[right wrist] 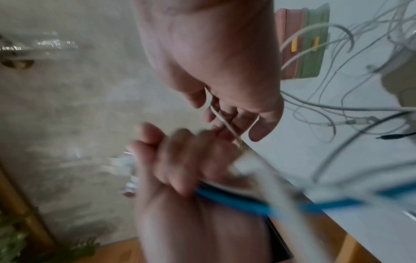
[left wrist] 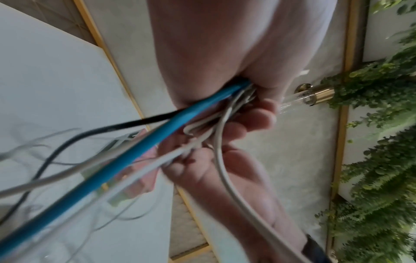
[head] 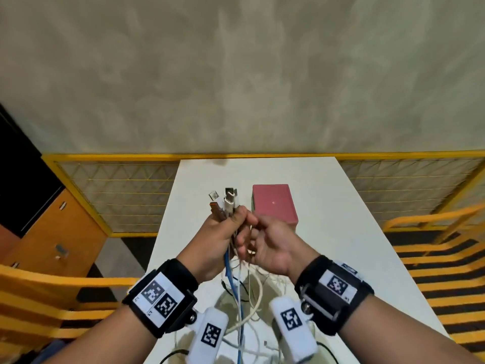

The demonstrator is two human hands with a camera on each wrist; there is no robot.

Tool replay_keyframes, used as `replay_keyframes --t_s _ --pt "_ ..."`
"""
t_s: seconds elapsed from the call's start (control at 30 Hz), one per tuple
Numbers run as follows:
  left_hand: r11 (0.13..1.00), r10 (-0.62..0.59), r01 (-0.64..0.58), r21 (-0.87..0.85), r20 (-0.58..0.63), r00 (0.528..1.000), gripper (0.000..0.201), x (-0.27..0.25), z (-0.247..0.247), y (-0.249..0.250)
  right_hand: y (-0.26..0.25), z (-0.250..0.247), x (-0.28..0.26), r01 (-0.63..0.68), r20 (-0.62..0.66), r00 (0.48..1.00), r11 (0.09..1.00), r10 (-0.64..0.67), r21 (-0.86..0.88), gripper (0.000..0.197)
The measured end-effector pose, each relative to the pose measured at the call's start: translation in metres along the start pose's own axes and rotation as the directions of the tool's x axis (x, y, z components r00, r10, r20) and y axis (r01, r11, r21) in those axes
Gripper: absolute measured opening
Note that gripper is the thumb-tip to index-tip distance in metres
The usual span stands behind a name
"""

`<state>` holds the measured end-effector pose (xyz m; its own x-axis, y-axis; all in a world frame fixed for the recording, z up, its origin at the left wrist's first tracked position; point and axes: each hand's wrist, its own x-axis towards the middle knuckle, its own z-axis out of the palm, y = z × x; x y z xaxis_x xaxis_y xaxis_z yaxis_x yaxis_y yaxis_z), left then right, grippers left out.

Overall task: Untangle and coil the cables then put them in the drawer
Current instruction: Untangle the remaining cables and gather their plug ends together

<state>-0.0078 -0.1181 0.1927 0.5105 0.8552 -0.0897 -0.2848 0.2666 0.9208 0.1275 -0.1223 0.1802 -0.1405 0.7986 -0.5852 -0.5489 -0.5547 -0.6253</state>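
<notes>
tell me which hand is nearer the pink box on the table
Right. The right hand sits just in front of the pink box, overlapping its near edge in the head view. The left hand, gripping the cable bundle, is farther to the box's left.

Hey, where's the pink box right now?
In the head view the pink box sits on the white table, right of centre, just beyond the right hand and right of the cable plugs held up by the left hand.
</notes>
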Motion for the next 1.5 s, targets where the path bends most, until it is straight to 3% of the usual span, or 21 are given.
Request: replay_keyframes --t_s 0.1,0.17,0.23,0.3,0.37,0.4,0.47,0.57,0.67,0.73,0.77,0.87,0.97,1.13,1.3,1.4,1.43,1.5 --pt "0.985 -0.168 0.170 0.038 -0.050 0.984 0.032 -0.015 -0.020 -0.012 -0.019 -0.006 0.007 0.032 -0.085 0.996 0.997 -0.026 0.070 0.029" --pt "0.949 -0.300 0.304 0.085 -0.062 0.952 0.037 -0.031 -0.039 -0.024 -0.032 -0.012 0.011 0.071 -0.137 0.989 0.992 -0.056 0.102 0.033" --pt "0.884 -0.432 0.440 0.161 -0.083 0.898 0.041 -0.052 -0.060 -0.038 -0.045 -0.017 0.012 0.111 -0.167 0.982 0.982 -0.085 0.152 0.043" --pt "0.787 -0.562 0.570 0.237 -0.108 0.820 0.040 -0.075 -0.081 -0.052 -0.053 -0.023 0.014 0.145 -0.205 0.973 0.972 -0.106 0.185 0.037" --pt "0.734 -0.614 0.623 0.272 -0.129 0.779 0.038 -0.094 -0.096 -0.057 -0.052 -0.028 0.016 0.147 -0.237 0.966 0.973 -0.103 0.176 0.032" --pt "0.735 -0.607 0.620 0.273 -0.143 0.782 0.038 -0.099 -0.099 -0.055 -0.048 -0.031 0.018 0.142 -0.239 0.966 0.975 -0.099 0.169 0.032" --pt "0.803 -0.509 0.543 0.248 -0.190 0.840 0.038 -0.097 -0.095 -0.045 -0.034 -0.035 0.023 0.126 -0.228 0.969 0.983 -0.093 0.136 0.030" --pt "0.953 -0.184 0.237 0.187 -0.263 0.947 0.035 -0.074 -0.072 -0.019 -0.010 -0.032 0.027 0.106 -0.186 0.978 0.993 -0.096 0.043 0.027" --pt "0.954 0.095 -0.007 0.299 -0.280 0.955 0.017 -0.038 -0.042 -0.001 0.006 -0.022 0.025 0.100 -0.095 0.990 0.995 -0.100 -0.004 0.022" --pt "0.931 0.148 -0.048 0.361 -0.255 0.955 0.004 -0.017 -0.019 0.001 0.011 -0.011 0.020 0.094 0.002 0.996 0.996 -0.094 0.013 0.024" --pt "0.925 0.158 -0.055 0.377 -0.248 0.956 0.009 -0.009 -0.012 -0.002 0.012 -0.005 0.017 0.095 0.047 0.994 0.995 -0.097 0.039 0.027" --pt "0.911 0.159 -0.034 0.411 -0.272 0.949 0.021 0.004 -0.006 -0.016 0.007 0.002 0.009 0.094 0.096 0.990 0.991 -0.102 0.091 0.036" --pt "0.926 0.112 -0.009 0.379 -0.251 0.962 0.020 0.003 -0.007 -0.020 0.004 -0.001 0.005 0.068 0.084 0.994 0.997 -0.071 0.040 0.035" --pt "0.917 -0.139 0.184 0.353 -0.149 0.979 0.016 -0.021 -0.031 -0.020 -0.021 -0.014 0.009 0.073 -0.064 0.996 0.993 -0.068 0.095 0.026" --pt "0.823 -0.385 0.342 0.454 0.002 0.923 0.017 -0.066 -0.071 -0.037 -0.049 -0.032 0.017 0.138 -0.146 0.983 0.971 -0.110 0.195 0.026" --pt "0.747 -0.489 0.422 0.513 -0.004 0.872 0.020 -0.082 -0.087 -0.040 -0.047 -0.035 0.018 0.145 -0.135 0.983 0.970 -0.120 0.197 0.023" --pt "0.736 -0.503 0.440 0.514 -0.020 0.864 0.024 -0.084 -0.090 -0.040 -0.045 -0.035 0.019 0.153 -0.134 0.983 0.968 -0.128 0.197 0.023" --pt "0.777 -0.446 0.428 0.462 -0.077 0.892 0.026 -0.083 -0.088 -0.038 -0.040 -0.033 0.017 0.160 -0.126 0.982 0.973 -0.140 0.167 0.023"
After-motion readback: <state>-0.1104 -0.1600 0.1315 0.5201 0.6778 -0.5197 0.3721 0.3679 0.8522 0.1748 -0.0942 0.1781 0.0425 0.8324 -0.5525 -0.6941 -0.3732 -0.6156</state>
